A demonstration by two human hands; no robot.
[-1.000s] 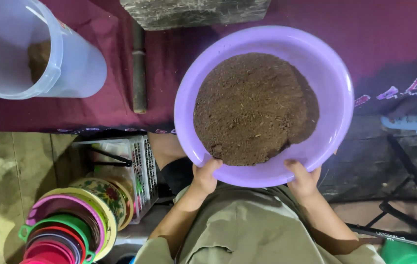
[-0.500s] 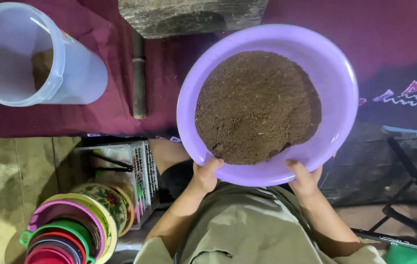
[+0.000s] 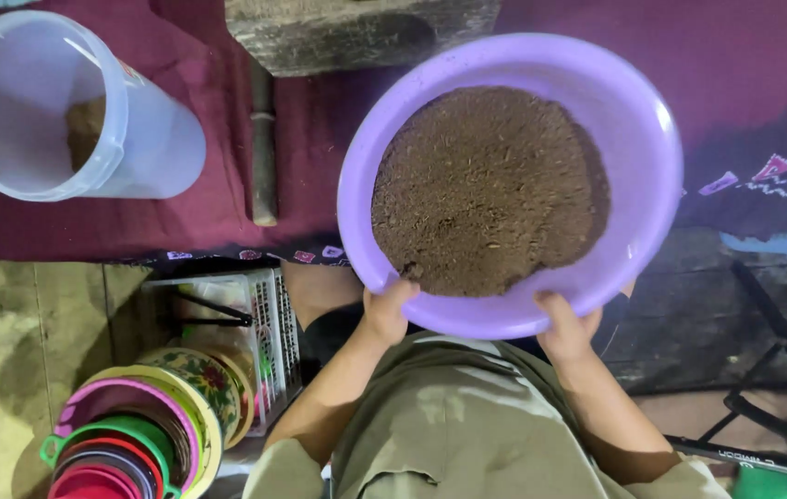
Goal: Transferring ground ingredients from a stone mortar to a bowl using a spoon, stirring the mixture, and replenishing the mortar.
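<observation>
Left hand (image 3: 386, 312), right hand (image 3: 567, 331) grip purple basin (image 3: 652, 139); clear jug (image 3: 61, 111) well left

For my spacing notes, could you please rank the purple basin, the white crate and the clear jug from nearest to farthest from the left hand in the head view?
1. Purple basin: gripped by the left hand.
2. White crate: lower left.
3. Clear jug: upper left.

The basin (image 3: 634, 120) fills the middle. Left of it, bare cloth (image 3: 310, 148) leaves a lane between the stick (image 3: 264, 148) and the rim. The jug (image 3: 61, 111) blocks far left; a slab (image 3: 357, 32), perhaps stone, closes the top.
</observation>
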